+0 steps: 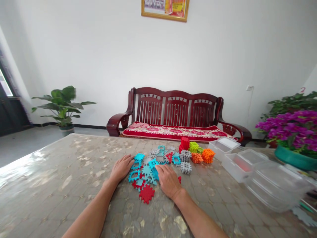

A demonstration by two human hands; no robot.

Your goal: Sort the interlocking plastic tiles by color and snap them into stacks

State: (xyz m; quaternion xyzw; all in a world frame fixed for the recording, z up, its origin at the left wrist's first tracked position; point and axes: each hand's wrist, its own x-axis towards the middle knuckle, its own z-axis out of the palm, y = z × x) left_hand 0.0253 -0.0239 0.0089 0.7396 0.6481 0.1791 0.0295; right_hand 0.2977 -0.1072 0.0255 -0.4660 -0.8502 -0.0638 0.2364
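Observation:
A heap of flat toothed plastic tiles lies on the table (pixel 61 172): blue tiles (pixel 147 171), red tiles (pixel 146 193) and grey tiles (pixel 154 152). My left hand (pixel 121 168) rests flat on the table at the heap's left edge, fingers touching a blue tile. On the heap's right side my right hand (pixel 168 180) lies palm down, fingers spread over blue tiles. Neither hand grips anything. Beyond the heap stand assembled cubes: red (pixel 184 143), green (pixel 193 146), two orange (pixel 204 156) and two grey (pixel 185 162).
Several clear plastic boxes (pixel 237 165) and a lid lie at the right of the table. A pot of purple flowers (pixel 294 132) stands at the far right. Behind the table are a dark wooden bench (pixel 173 114) with a red cushion and a potted plant (pixel 63 107).

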